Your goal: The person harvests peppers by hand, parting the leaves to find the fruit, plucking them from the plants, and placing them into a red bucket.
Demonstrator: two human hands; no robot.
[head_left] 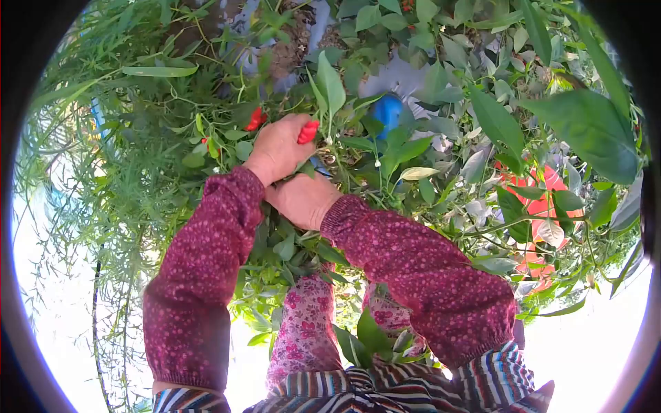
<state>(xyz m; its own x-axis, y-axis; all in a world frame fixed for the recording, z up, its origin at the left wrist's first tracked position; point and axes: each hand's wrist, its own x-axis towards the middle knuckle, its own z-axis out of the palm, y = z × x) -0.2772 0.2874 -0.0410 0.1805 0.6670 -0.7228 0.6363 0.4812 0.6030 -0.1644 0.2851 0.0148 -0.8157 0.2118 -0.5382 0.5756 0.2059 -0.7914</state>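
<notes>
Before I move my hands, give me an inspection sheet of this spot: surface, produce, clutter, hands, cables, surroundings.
Surface: soil and a greyish sheet show between plants.
Produce: red pepper at the left hand; more red peppers just beyond it.
Clutter: blue object and orange-red item, both partly hidden by leaves.
Left hand: curled, apparently around the red pepper.
Right hand: nearer the body, fingers hidden.
Cables: nothing certain; thin dark strand at lower left, cord or stem unclear.
Surroundings: feathery foliage left, broad leaves right.

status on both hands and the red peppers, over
Left hand curled, apparently on one red pepper. Right hand just below, grip hidden. Green leaves crowd both.
</notes>
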